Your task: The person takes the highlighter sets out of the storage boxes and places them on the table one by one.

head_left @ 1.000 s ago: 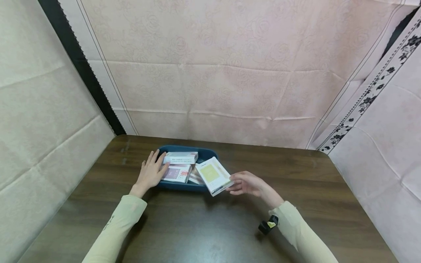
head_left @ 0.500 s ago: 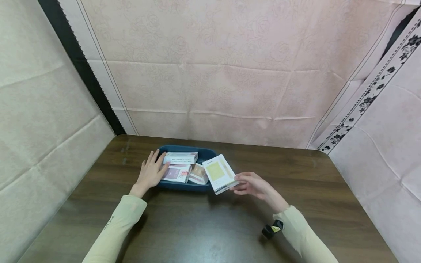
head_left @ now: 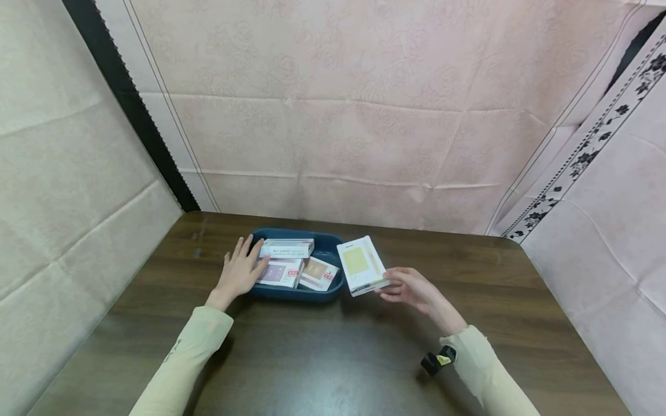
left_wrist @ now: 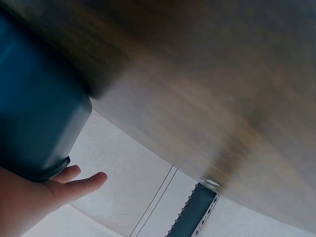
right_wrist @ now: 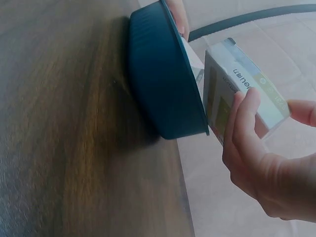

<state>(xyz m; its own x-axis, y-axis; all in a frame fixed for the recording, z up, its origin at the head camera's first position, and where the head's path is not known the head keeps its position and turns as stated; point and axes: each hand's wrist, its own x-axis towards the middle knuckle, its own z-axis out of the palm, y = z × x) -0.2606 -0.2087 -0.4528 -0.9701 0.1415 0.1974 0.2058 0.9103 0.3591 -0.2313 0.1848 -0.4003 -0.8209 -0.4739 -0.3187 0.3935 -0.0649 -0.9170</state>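
Right grip (head_left: 416,292): thumb and fingers pinching green-panelled box (head_left: 361,264), shifted right, seemingly clear of tray's (head_left: 302,295) right edge, above desk (head_left: 322,358); brown-panelled box (head_left: 318,273) inside tray now uncovered. Left grip (head_left: 239,275): fingers spread over tray's left edge.

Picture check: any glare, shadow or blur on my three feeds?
Head view: pale glare on the table toward the bottom of the frame, soft shadows by the tray and the right hand. Left wrist view: dim, with the wood grain smeared and soft. Right wrist view: slightly hazy, yet the large lettering on the box shows.
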